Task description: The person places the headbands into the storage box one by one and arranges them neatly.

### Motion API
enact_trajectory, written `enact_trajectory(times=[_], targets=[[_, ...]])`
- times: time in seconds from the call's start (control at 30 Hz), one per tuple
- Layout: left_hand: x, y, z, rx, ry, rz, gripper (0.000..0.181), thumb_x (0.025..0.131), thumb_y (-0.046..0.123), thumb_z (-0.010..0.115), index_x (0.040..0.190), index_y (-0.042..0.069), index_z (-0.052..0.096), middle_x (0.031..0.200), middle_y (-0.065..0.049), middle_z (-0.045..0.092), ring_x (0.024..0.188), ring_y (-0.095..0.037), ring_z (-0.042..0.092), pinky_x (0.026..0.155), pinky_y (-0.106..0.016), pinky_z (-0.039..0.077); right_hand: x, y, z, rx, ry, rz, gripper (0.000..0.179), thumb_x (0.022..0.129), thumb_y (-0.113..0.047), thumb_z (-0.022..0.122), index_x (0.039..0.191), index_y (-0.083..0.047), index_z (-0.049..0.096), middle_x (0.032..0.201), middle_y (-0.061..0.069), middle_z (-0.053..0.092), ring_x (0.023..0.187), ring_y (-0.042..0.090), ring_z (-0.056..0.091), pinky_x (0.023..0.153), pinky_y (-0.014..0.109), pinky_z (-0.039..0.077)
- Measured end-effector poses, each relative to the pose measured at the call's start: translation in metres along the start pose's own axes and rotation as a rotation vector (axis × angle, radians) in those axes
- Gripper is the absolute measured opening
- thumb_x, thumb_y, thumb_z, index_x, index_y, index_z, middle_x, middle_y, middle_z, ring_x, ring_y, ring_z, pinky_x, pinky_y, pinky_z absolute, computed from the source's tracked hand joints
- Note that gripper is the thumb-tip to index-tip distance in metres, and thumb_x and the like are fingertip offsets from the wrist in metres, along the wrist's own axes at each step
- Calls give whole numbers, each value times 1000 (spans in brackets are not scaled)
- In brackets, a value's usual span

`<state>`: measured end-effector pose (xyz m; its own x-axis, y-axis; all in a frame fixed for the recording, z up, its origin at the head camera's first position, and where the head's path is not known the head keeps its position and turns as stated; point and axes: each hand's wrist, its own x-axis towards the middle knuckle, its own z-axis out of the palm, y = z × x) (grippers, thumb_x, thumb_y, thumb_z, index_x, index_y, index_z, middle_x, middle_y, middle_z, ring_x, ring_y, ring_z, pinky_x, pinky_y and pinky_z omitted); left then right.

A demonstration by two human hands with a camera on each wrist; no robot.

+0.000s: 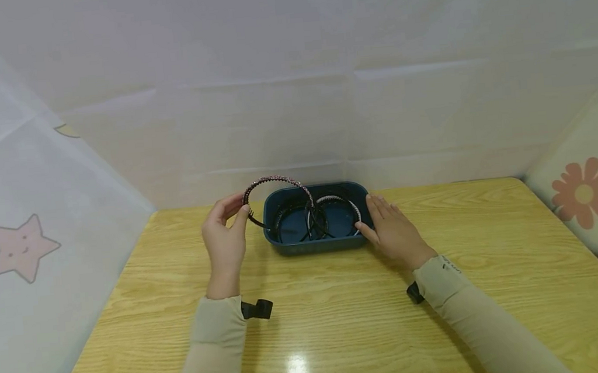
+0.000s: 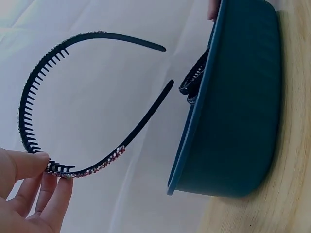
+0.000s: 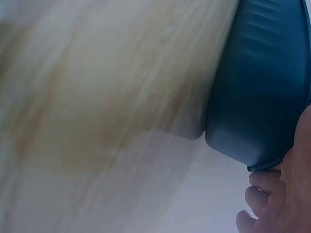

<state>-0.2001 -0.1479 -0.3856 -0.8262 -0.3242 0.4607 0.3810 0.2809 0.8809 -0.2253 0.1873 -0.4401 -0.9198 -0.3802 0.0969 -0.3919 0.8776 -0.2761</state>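
My left hand (image 1: pixel 225 233) pinches a black headband (image 1: pixel 277 178) with comb teeth and red and silver sparkle between thumb and fingers. It holds the headband upright at the left end of a dark blue plastic bin (image 1: pixel 314 247). In the left wrist view, the headband's two free tips point toward the bin's rim (image 2: pixel 194 126). My right hand (image 1: pixel 394 231) grips the bin's right end, thumb over the rim and fingers along the outside. A headband with a pale ridged band (image 1: pixel 354 206) and several dark ones lie inside the bin, overlapping each other.
The bin stands at the back of a wood-grain table (image 1: pixel 319 313), close to a pale cloth backdrop (image 1: pixel 293 116). Cloth sides rise left and right, printed with a pink star (image 1: pixel 19 249) and a red flower (image 1: pixel 589 193). A black strap (image 1: pixel 258 310) sits at my left wrist.
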Motion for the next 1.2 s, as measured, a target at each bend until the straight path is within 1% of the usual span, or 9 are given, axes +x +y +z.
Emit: enact_trajectory(times=[0.13, 0.27, 0.37, 0.43, 0.63, 0.83, 0.9, 1.07, 1.2], targets=[[2, 0, 8, 93, -23, 22, 22, 96, 5, 70, 118, 7, 75, 111, -6, 74, 104, -13, 67, 85, -28, 59, 1, 1, 1, -5, 5, -3, 78, 109, -48, 40, 159, 7, 16, 166, 25, 16, 153, 39, 15, 123, 58, 15], [5, -5, 14, 161, -55, 78, 21, 96, 3, 70, 116, 6, 75, 113, -8, 73, 106, -19, 68, 87, -37, 60, 1, 1, 1, -12, 15, -9, 78, 109, -49, 40, 159, 8, 17, 165, 25, 17, 153, 39, 16, 123, 58, 17], [8, -10, 18, 204, -84, 117, 20, 96, 2, 70, 115, 4, 76, 113, -11, 72, 106, -23, 68, 86, -40, 61, 1, 0, 1, -11, 18, -12, 78, 109, -49, 40, 158, 8, 18, 165, 26, 19, 153, 40, 17, 122, 58, 18], [10, -13, 20, 223, -108, 125, 20, 96, 1, 69, 114, 3, 76, 112, -12, 72, 106, -25, 68, 86, -41, 61, 1, 0, 1, -9, 20, -11, 78, 109, -49, 40, 158, 8, 19, 165, 26, 19, 153, 39, 17, 122, 58, 18], [17, -22, 28, 249, -174, 87, 20, 96, -1, 68, 115, 3, 75, 112, -14, 72, 107, -29, 68, 87, -44, 60, 1, 0, 1, -4, 17, -5, 78, 109, -49, 39, 159, 7, 18, 165, 25, 18, 153, 39, 16, 123, 57, 17], [22, -30, 32, 294, -222, 41, 22, 97, -2, 66, 117, 4, 74, 114, -16, 72, 108, -32, 67, 88, -48, 59, 2, 2, 3, -2, 1, -1, 79, 109, -52, 36, 160, 6, 16, 166, 24, 15, 154, 38, 14, 124, 56, 14], [24, -33, 33, 302, -235, 33, 22, 98, -2, 64, 117, 3, 73, 115, -17, 71, 109, -33, 67, 89, -49, 59, 2, 3, 4, -6, -8, 3, 79, 109, -53, 34, 160, 4, 15, 167, 23, 14, 154, 37, 13, 124, 55, 13], [26, -36, 36, 343, -272, 20, 24, 99, -2, 61, 121, 2, 71, 120, -18, 70, 112, -35, 65, 90, -50, 58, 2, 3, 4, -5, -12, 5, 79, 109, -52, 35, 160, 4, 14, 167, 22, 13, 154, 37, 13, 124, 55, 13], [26, -41, 39, 378, -310, 17, 28, 99, -3, 62, 125, 1, 69, 126, -21, 64, 116, -36, 63, 91, -49, 58, 1, 4, 3, -3, 1, -2, 78, 109, -50, 38, 160, 6, 16, 166, 24, 14, 154, 39, 14, 124, 56, 14]])
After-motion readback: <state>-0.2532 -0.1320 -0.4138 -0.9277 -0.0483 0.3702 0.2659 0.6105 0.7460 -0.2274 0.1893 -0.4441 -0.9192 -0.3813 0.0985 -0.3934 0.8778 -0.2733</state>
